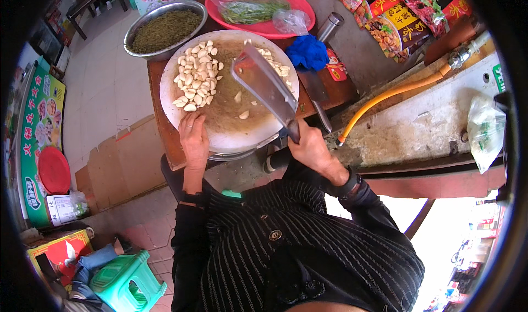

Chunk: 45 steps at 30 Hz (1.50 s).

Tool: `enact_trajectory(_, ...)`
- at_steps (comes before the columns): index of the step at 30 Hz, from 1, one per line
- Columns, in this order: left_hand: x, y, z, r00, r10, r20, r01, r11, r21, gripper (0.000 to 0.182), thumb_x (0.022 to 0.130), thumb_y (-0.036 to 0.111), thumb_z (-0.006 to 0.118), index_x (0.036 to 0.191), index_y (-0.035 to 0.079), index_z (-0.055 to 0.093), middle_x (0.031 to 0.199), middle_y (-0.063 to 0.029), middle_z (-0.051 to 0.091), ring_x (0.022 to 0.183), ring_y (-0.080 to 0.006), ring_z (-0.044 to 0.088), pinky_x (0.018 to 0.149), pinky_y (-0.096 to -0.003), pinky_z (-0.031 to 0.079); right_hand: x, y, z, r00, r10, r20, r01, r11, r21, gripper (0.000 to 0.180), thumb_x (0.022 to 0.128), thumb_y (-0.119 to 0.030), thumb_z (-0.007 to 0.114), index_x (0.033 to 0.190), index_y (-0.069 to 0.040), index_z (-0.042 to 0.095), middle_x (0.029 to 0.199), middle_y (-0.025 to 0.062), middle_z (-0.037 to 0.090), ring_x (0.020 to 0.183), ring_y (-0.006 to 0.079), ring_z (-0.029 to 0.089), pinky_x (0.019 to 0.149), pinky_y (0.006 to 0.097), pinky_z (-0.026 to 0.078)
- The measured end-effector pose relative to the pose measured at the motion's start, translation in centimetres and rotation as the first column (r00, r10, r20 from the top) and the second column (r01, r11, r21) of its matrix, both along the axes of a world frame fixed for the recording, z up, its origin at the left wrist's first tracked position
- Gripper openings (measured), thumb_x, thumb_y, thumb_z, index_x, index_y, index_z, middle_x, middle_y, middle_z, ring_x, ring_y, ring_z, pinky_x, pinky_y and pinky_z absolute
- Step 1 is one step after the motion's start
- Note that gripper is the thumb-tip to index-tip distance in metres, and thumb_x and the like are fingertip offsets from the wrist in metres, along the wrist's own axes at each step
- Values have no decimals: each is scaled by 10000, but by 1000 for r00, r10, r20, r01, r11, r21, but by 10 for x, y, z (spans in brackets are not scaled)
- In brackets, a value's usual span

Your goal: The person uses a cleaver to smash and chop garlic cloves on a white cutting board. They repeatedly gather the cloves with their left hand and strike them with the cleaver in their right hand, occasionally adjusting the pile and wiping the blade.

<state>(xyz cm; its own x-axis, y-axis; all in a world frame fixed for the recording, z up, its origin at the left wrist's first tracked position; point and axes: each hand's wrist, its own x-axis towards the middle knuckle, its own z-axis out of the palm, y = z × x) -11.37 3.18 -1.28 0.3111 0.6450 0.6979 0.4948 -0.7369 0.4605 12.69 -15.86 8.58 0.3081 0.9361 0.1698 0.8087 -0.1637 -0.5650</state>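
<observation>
A round chopping board [231,136] lies before me on a brown wooden table. My right hand [311,145] grips the handle of a cleaver [264,83], its broad blade slanting over the board's right half. Peeled garlic cloves [198,74] are heaped on the board's left side. More garlic pieces [278,66], some looking cut, lie at the upper right, partly hidden by the blade. A loose clove [244,114] and a few bits lie near the middle. My left hand [194,132] rests at the board's lower left edge, just below the heap; its fingertips are close to the nearest cloves.
Behind the board stand a metal bowl of dark green chopped food [165,31] and a red basin [307,6] with bagged greens. A blue cloth [308,52], a steel cylinder [331,26] and a second cleaver [315,89] are at the right, near an orange hose [371,99].
</observation>
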Motion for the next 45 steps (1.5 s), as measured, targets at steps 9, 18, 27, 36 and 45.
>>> enact_trajectory(9,3,-3,0,999,19,36,-18,999,-32,232,829,-37,646,1054,12,667,1138,-142,650,1120,-360,592,1004,-455,457,23,4,-16,908,307,284,-161,883,-441,223,738,-65,683,908,21,568,805,256,680,747,410,695,661,481,561)
enact_trajectory(18,21,-8,1,997,20,-69,-24,998,-53,225,819,-33,645,1041,4,654,1149,-160,616,1156,-372,555,1026,-469,441,27,3,30,388,-191,-902,-359,870,-339,169,761,-3,651,807,-14,488,532,44,473,406,122,466,375,285,371)
enact_trajectory(27,23,-13,3,997,54,-53,-58,995,-85,298,812,-13,660,1107,22,629,1185,-154,585,1179,-384,524,1036,-488,421,31,7,39,77,-295,-952,-598,750,-281,208,792,-82,680,836,-29,483,553,8,452,419,77,440,363,231,334)
enact_trajectory(36,21,-10,-1,997,46,-68,-48,998,-30,286,800,-15,660,1083,17,632,1166,-156,581,1162,-379,529,1012,-469,433,53,50,32,424,-215,-880,-357,853,-380,179,792,-22,621,893,-20,473,567,13,430,412,104,435,363,271,330)
enact_trajectory(45,65,-17,7,979,-168,-114,147,973,-178,400,776,44,724,1164,39,622,1182,-191,562,1164,-403,500,1017,-476,428,25,14,15,294,-216,-931,-301,904,-304,183,764,1,648,788,-18,468,521,43,448,391,130,453,353,291,367)
